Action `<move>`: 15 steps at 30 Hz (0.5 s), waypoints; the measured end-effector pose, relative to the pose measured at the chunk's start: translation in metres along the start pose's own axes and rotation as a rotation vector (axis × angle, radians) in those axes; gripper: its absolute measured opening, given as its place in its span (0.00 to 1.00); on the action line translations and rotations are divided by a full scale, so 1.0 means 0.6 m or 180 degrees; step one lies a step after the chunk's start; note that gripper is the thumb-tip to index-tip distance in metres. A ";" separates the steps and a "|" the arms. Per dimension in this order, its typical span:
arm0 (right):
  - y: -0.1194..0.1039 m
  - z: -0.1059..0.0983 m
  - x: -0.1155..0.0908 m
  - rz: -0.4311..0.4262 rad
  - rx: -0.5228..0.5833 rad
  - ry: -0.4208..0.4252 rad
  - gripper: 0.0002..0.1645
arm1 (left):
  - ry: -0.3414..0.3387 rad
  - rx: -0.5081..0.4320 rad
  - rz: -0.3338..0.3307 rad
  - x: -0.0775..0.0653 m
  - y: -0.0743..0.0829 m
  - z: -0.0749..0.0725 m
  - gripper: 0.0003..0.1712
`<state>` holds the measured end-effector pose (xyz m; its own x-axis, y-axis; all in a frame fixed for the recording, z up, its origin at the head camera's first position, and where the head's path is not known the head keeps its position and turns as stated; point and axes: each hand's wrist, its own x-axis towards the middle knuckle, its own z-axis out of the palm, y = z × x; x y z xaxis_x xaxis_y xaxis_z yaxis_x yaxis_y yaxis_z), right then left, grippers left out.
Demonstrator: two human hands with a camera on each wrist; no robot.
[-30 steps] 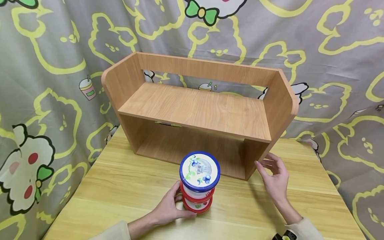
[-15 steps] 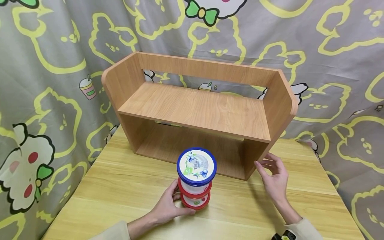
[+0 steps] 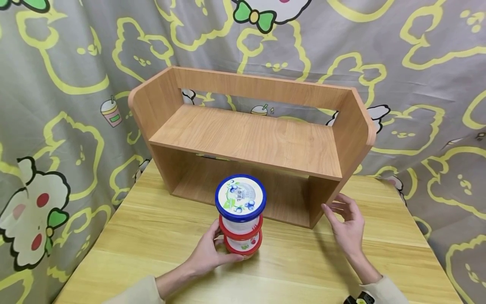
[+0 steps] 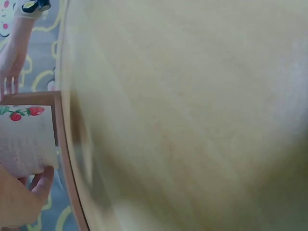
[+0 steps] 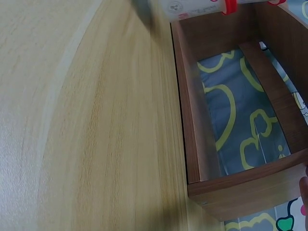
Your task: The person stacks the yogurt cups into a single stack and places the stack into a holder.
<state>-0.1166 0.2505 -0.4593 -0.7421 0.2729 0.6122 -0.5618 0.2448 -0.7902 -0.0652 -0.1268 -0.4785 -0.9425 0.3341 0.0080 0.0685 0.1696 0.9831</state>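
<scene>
In the head view my left hand point(image 3: 206, 250) grips a stack of round white tubs from the left, thumb in front and fingers behind. On top is a tub with a blue-rimmed lid point(image 3: 241, 197) printed with blueberries; red-rimmed lids point(image 3: 243, 249) show below it. The left wrist view catches a white tub point(image 4: 26, 137) with strawberry print, held in the fingers. My right hand point(image 3: 347, 226) touches the lower right side of a wooden two-tier shelf point(image 3: 247, 135), its thumb near the front edge. The stack is in front of the shelf's lower compartment.
The shelf stands on a light wooden table point(image 3: 296, 270). A grey patterned curtain point(image 3: 425, 84) hangs behind and beside it. On my right wrist is a black band point(image 3: 360, 298).
My left hand has moved the tub stack leftward and farther from me, nearer the shelf. My right hand stays at the shelf's right side.
</scene>
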 end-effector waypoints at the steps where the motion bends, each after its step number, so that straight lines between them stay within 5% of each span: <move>1: 0.000 0.000 0.000 -0.0003 -0.0010 0.0001 0.27 | 0.0001 0.0012 0.0003 0.001 0.002 -0.001 0.52; 15: -0.002 -0.001 0.002 -0.0010 -0.0173 -0.0045 0.27 | 0.0233 0.0151 -0.0033 -0.007 0.045 -0.036 0.52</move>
<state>-0.1165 0.2511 -0.4574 -0.7456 0.2590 0.6140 -0.5438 0.2959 -0.7853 -0.0661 -0.1435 -0.4479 -0.9645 0.2636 0.0129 0.0724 0.2171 0.9735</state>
